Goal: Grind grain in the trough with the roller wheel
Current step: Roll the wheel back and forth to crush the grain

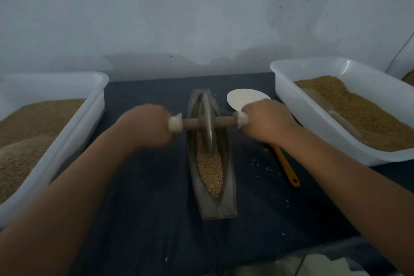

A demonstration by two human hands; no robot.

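While the roller wheel [207, 122] stands upright in the trough [219, 213] at frame centre, its axle ends are gripped, fingers curled round them, by the left hand [145, 125] and the right hand [263, 119]. Grain [210, 168] is heaped in the trough, mostly toward the lower frame. A left tub [98, 101] and a right tub [291, 105] of grain are seen at the edges.

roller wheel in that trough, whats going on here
A person is grinding grain. The left hand and right hand each grip one cloth-wrapped end of the roller wheel's wooden axle. The wheel stands upright in the boat-shaped trough, about midway along it. Grain fills the groove on the near side. A white tub of grain sits on the left and another tub on the right. An orange-handled utensil lies right of the trough.
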